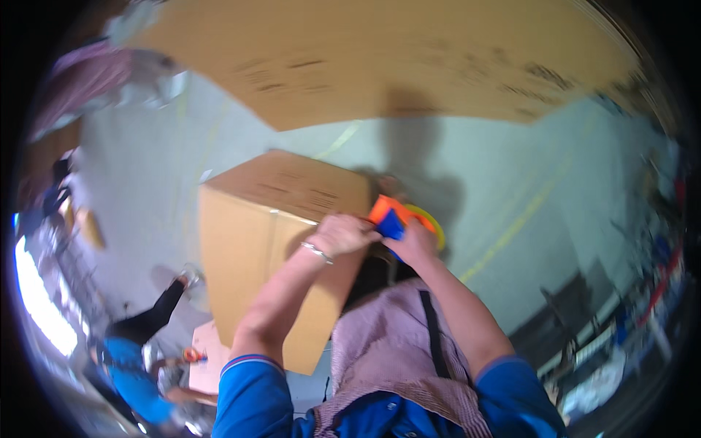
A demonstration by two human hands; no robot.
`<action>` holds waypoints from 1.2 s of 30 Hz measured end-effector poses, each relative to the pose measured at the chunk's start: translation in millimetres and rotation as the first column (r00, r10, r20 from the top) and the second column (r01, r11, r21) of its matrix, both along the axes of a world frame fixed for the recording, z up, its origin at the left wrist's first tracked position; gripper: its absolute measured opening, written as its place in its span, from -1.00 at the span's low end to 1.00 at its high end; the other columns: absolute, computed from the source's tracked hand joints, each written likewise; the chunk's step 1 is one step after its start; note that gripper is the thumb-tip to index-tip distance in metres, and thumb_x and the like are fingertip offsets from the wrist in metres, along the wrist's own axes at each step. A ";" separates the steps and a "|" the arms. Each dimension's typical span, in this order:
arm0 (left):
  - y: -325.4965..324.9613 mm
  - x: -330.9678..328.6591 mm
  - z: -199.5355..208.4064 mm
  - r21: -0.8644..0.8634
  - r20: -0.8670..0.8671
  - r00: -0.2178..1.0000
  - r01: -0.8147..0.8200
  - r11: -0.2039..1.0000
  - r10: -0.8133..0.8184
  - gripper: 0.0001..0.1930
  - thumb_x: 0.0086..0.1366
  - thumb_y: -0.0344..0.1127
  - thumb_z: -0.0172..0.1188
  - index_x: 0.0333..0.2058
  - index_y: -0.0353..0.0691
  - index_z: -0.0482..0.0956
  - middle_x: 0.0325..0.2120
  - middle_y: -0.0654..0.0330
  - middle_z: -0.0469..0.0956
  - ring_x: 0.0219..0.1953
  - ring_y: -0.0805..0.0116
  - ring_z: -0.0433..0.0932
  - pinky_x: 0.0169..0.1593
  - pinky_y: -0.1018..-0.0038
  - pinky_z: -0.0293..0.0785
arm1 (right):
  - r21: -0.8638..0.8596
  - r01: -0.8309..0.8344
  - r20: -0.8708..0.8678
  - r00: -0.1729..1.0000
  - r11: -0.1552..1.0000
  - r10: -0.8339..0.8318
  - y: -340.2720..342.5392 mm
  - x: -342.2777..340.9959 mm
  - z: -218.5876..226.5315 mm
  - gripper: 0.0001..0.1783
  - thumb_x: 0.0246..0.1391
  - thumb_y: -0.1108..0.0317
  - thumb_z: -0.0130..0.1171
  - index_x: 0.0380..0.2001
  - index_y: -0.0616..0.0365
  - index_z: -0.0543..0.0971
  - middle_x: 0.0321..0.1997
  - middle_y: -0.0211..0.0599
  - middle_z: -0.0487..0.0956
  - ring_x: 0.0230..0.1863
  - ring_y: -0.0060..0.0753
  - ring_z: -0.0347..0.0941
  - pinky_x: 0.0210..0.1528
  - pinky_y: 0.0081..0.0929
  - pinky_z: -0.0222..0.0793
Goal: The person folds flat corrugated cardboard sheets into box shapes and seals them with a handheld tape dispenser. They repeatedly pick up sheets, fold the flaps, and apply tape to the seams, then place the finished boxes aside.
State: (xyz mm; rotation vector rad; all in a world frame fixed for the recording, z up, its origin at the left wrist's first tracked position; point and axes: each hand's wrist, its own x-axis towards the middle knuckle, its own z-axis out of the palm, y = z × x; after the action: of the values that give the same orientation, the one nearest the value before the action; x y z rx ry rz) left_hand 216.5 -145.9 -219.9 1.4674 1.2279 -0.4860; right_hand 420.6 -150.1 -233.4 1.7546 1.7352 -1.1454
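My right hand (416, 243) is closed around an orange and blue tape dispenser (387, 212) with a yellow ring-shaped roll at its far right side. My left hand (342, 234), a bracelet on its wrist, is closed with its fingertips meeting the near left end of the dispenser. Whatever those fingers pinch is hidden. Just left of the dispenser stands a closed brown cardboard box (248, 233). My left hand is over the box's right upper edge, and the left forearm crosses above its side.
A very large cardboard carton (343, 66) spans the far side. At lower left a person in a blue shirt (139, 365) works beside another cardboard piece (208, 358). Yellow lines (511, 230) mark the grey floor. Cluttered shelving runs along the right rim.
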 end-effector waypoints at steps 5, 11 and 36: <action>0.2 -98.9 -4.2 0.533 -0.484 0.866 0.176 0.828 0.128 -0.39 0.26 0.18 0.09 0.17 -0.06 0.45 0.28 0.07 0.28 0.39 0.06 0.08 0.38 -0.16 -0.18 | -0.045 0.005 0.056 0.998 0.999 -0.003 1.0 -4.4 -3.0 -0.24 -0.28 -0.16 0.45 -0.19 0.27 0.47 -0.28 0.05 0.64 -0.21 0.04 0.61 -0.16 -0.11 0.51; -13.2 -285.7 -40.6 0.682 -0.609 0.363 -0.213 0.699 0.705 -0.50 0.20 -0.08 0.23 0.08 -0.18 0.50 0.21 0.09 0.36 0.34 -0.04 0.13 0.40 -0.10 -0.13 | -0.110 -0.110 0.078 0.990 0.988 0.118 -1.4 1.6 -3.1 -0.25 -0.30 -0.14 0.45 -0.17 0.25 0.52 -0.26 0.01 0.64 -0.17 0.00 0.61 -0.12 -0.14 0.51; -631.0 -13.6 -21.5 0.185 0.032 -0.998 0.059 -0.981 -0.054 -0.25 0.26 0.15 0.20 0.22 -0.31 0.29 0.16 0.02 0.42 0.18 0.03 0.40 0.23 0.16 0.32 | 0.016 -0.184 -0.475 0.864 0.983 0.170 -67.1 -222.6 -25.8 -0.42 -0.20 0.12 0.49 -0.20 0.36 0.58 -0.25 -0.06 0.67 -0.24 -0.24 0.62 -0.11 -0.31 0.51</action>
State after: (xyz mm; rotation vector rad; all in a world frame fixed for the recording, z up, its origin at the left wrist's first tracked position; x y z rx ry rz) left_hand 202.9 -776.9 -241.4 -1.5841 1.9058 1.4608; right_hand 198.0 -217.2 -259.2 1.3271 2.0882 -1.6047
